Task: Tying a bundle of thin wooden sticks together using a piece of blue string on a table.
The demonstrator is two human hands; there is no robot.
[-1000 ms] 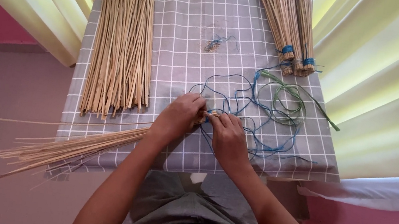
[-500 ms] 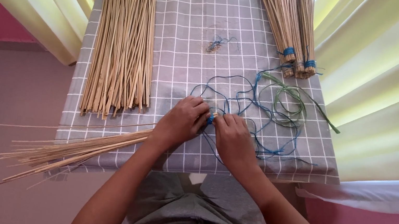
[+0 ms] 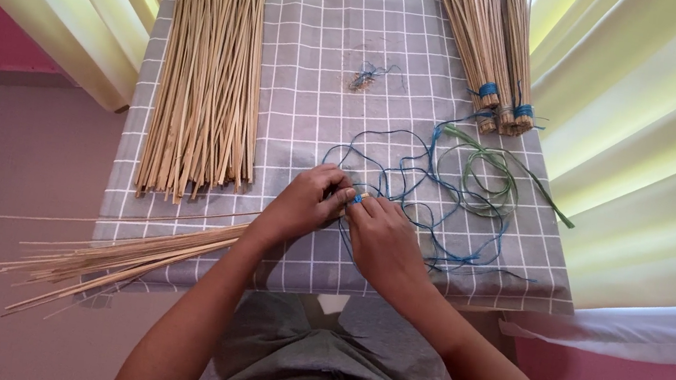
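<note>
Hands, left hand (image 3: 304,207) and right hand (image 3: 381,232), are pinching closed on blue string (image 3: 357,199) around stick bundle (image 3: 123,254); loose tangle risking snagging.

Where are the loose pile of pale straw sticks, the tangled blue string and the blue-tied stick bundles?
Loose pile of pale straw sticks (image 3: 209,72), head view, mid-pile.
Tangled blue string (image 3: 399,172), head view, a loop.
Blue-tied stick bundles (image 3: 489,88), head view, blue binding.
</note>
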